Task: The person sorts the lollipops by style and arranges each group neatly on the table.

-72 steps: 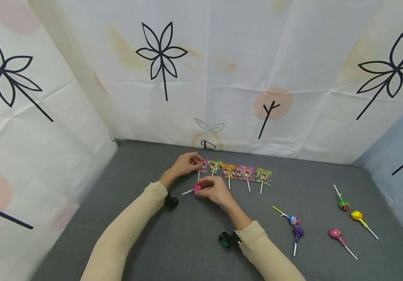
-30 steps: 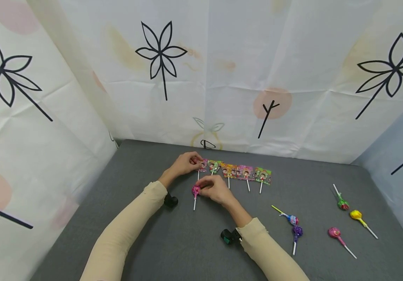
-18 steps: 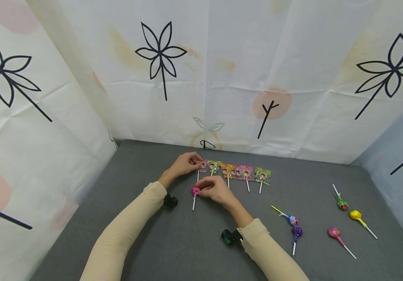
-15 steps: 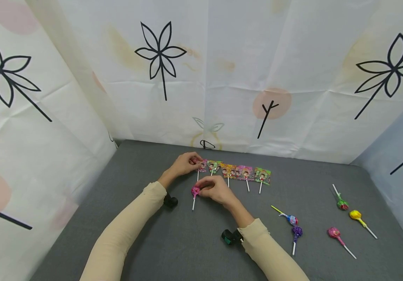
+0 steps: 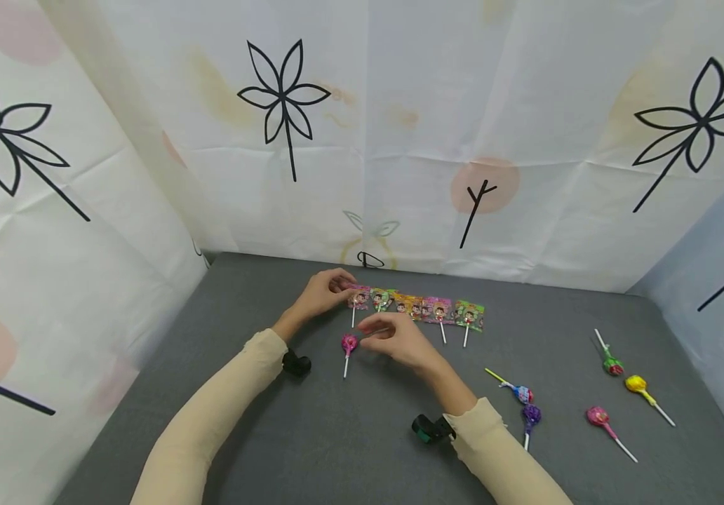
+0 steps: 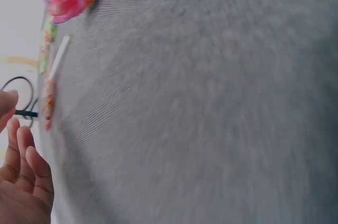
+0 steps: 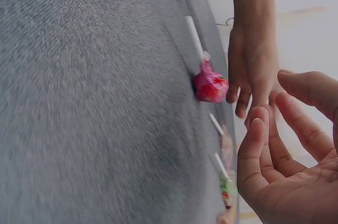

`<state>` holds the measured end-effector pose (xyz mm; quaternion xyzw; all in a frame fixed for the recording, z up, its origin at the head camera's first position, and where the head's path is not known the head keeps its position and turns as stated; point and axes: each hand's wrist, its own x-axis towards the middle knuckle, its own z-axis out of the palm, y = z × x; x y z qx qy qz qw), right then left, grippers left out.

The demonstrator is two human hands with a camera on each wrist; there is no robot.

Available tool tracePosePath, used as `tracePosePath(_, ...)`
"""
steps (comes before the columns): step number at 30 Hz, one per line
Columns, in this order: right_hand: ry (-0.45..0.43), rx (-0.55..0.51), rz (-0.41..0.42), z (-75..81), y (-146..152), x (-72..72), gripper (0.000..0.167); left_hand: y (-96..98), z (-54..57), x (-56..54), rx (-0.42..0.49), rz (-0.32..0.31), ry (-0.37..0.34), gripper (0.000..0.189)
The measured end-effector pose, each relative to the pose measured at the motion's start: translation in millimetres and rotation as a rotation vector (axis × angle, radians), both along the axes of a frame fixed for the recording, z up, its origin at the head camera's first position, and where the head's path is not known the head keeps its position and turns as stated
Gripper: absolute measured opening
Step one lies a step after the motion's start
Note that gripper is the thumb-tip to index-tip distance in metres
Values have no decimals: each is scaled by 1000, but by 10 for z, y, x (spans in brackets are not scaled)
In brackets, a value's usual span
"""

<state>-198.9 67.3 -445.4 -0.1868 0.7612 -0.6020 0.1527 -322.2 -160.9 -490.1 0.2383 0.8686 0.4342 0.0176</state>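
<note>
A pink-wrapped ball lollipop (image 5: pixel 349 341) lies on the grey table, its white stick pointing toward the near edge. Just right of it is my right hand (image 5: pixel 403 341), thumb and fingers apart and holding nothing. In the right wrist view, a gap shows between these fingers and the lollipop (image 7: pixel 211 84). My left hand (image 5: pixel 324 291) hovers at the left end of a row of flat-wrapped lollipops, beside the pink packet (image 5: pixel 359 297). In the left wrist view, the left hand's thumb and fingers (image 6: pixel 39 168) are apart with nothing between them.
Right of the pink packet, the row continues with green (image 5: pixel 381 299), orange (image 5: pixel 407 306), pink (image 5: pixel 438 309) and green (image 5: pixel 469 315) packets. Ball lollipops lie at right: blue (image 5: pixel 523 394), purple (image 5: pixel 532 414), green (image 5: pixel 613 365), yellow (image 5: pixel 636 384) and pink (image 5: pixel 598 416). A patterned curtain (image 5: pixel 412 231) stands behind.
My right hand turned the pink ball lollipop until its stick pointed to the near side, then let go and drew slightly right. The left hand has shifted a little left, off the pink packet.
</note>
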Motion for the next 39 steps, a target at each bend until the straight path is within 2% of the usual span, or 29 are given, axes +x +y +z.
tracePosePath(4, -19, -3, -17, 70, 122, 44, 31, -81, 106, 70, -19, -48, -25, 19)
tracePosePath(8, -28, -25, -41, 109, 248, 89, 29, -194, 206, 207, -83, -150, -47, 21)
tracePosePath(12, -24, -33, -56, 133, 372, 138, 28, -294, 255, 363, -128, -235, -56, 23)
tracePosePath(16, -26, -23, -77, 164, 494, 193, 29, -339, 278, 492, -138, -273, -63, 24)
tracePosePath(25, -14, -9, -99, 209, 785, 309, 34, -307, 284, 682, -139, -298, -60, 25)
tracePosePath(32, 0, 25, -115, 248, 1020, 407, 26, -279, 204, 737, -149, -267, -47, 25)
tracePosePath(39, 30, 80, -134, 248, 1262, 512, 28, -220, 159, 792, -130, -235, -42, 28)
